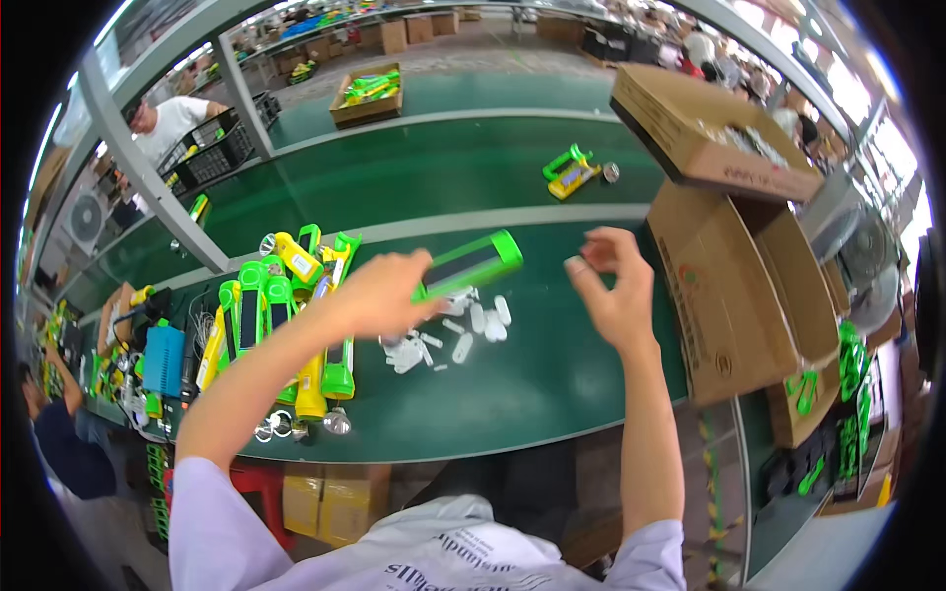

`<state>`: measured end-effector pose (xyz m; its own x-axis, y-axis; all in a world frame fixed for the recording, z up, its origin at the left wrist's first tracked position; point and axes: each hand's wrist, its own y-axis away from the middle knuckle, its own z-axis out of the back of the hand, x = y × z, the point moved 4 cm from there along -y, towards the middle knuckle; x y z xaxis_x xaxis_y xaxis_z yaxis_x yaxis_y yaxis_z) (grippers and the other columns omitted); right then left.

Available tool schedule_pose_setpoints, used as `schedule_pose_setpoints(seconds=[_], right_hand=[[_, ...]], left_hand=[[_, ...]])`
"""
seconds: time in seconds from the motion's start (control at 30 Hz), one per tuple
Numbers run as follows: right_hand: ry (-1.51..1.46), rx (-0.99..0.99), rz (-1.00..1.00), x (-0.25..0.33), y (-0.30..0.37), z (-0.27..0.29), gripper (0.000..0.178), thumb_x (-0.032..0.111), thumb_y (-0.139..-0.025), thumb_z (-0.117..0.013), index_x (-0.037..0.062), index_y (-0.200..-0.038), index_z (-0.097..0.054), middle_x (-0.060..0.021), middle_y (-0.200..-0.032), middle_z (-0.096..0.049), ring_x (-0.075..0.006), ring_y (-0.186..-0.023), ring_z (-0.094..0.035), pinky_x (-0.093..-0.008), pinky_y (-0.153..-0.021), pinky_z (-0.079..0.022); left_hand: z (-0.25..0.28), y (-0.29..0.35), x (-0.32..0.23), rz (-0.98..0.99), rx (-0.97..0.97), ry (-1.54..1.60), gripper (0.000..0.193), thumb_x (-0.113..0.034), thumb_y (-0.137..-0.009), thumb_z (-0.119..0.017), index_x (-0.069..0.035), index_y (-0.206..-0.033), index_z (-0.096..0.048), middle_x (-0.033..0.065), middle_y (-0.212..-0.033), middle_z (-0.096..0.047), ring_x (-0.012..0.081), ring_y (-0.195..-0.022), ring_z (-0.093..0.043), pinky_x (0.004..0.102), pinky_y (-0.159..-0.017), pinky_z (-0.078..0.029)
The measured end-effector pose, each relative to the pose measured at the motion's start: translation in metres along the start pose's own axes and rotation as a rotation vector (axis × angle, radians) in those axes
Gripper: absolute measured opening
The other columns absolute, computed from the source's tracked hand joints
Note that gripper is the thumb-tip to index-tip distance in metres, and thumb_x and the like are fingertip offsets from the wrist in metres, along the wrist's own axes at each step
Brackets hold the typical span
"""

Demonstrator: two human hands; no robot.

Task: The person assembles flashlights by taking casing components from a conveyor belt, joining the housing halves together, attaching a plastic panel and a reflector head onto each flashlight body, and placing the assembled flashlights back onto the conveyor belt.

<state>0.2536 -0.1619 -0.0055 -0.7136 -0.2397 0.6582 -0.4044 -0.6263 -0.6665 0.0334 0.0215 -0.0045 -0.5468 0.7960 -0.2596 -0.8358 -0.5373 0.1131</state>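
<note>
My left hand (386, 294) is closed on one end of a green-framed lamp housing with a dark panel (473, 264), held tilted above the table and slightly blurred. To the right, my right hand (619, 286) is raised over the green table, thumb and curled fingers apart, with no held thing that I can make out. Small white plastic pieces (478, 320) lie loose in a pile beneath the housing. Left of them, partly behind my left forearm, several green and yellow flashlights (251, 305) lie side by side, some with round silver heads (337, 421).
A large open cardboard box (705, 295) stands at the right, a shallower carton (719, 148) above it. Across a raised rail lies a yellow and green flashlight (572, 177). A box of green parts (370, 94) stands farther back. Other people work at the left.
</note>
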Motion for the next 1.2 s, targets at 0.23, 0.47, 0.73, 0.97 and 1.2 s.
schedule_pose_setpoints(seconds=[0.23, 0.47, 0.73, 0.97, 1.2], right_hand=[[0.072, -0.754, -0.552, -0.255, 0.026, -0.020, 0.009, 0.015, -0.088, -0.062, 0.0058, -0.089, -0.060, -0.0049, -0.073, -0.061, -0.0192, -0.058, -0.059, -0.0312, -0.055, -0.048], [0.439, -0.488, -0.916, -0.224, -0.031, -0.040, 0.012, 0.021, -0.083, -0.062, 0.0096, -0.085, -0.063, -0.0051, -0.085, -0.066, -0.0271, -0.084, -0.064, -0.0430, -0.076, -0.050], [0.418, -0.453, -0.897, -0.239, -0.053, -0.044, 0.012, 0.021, -0.080, -0.065, 0.0101, -0.085, -0.065, -0.0068, -0.079, -0.068, -0.0296, -0.077, -0.066, -0.0421, -0.071, -0.051], [0.312, -0.474, -0.884, -0.247, -0.054, -0.048, 0.010, 0.019, -0.079, -0.066, 0.0110, -0.085, -0.065, -0.0056, -0.073, -0.065, -0.0285, -0.071, -0.064, -0.0423, -0.069, -0.050], [0.311, -0.440, -0.895, -0.253, -0.051, -0.037, 0.011, 0.020, -0.079, -0.063, 0.0107, -0.084, -0.066, -0.0089, -0.074, -0.068, -0.0311, -0.079, -0.065, -0.0462, -0.074, -0.051]], left_hand=[[-0.011, -0.150, 0.155, 0.401, -0.351, 0.126, 0.061, -0.050, -0.081, -0.070, 0.008, -0.099, -0.066, 0.0266, -0.091, -0.069, 0.0391, -0.088, -0.069, 0.0435, -0.079, -0.055], [-0.014, -0.197, 0.261, 0.898, -0.362, -0.042, 0.056, -0.055, -0.078, -0.068, -0.008, -0.107, -0.072, 0.0132, -0.109, -0.072, 0.0305, -0.103, -0.068, 0.0413, -0.086, -0.054], [0.016, -0.264, 0.287, 0.995, -0.066, -0.341, 0.070, -0.053, -0.076, -0.072, -0.010, -0.129, -0.058, 0.0107, -0.126, -0.064, 0.0263, -0.116, -0.062, 0.0626, -0.098, -0.038], [-0.039, -0.447, 0.118, 0.232, -0.125, 0.086, 0.122, -0.080, -0.073, -0.059, 0.006, -0.151, -0.021, 0.0294, -0.150, -0.035, 0.0397, -0.138, -0.039, 0.0425, -0.113, -0.034], [-0.081, -0.460, -0.074, 0.089, 0.076, -0.161, 0.128, -0.072, -0.061, -0.074, -0.006, -0.153, -0.015, 0.0275, -0.142, -0.045, 0.0391, -0.131, -0.047, 0.0458, -0.107, -0.041]])
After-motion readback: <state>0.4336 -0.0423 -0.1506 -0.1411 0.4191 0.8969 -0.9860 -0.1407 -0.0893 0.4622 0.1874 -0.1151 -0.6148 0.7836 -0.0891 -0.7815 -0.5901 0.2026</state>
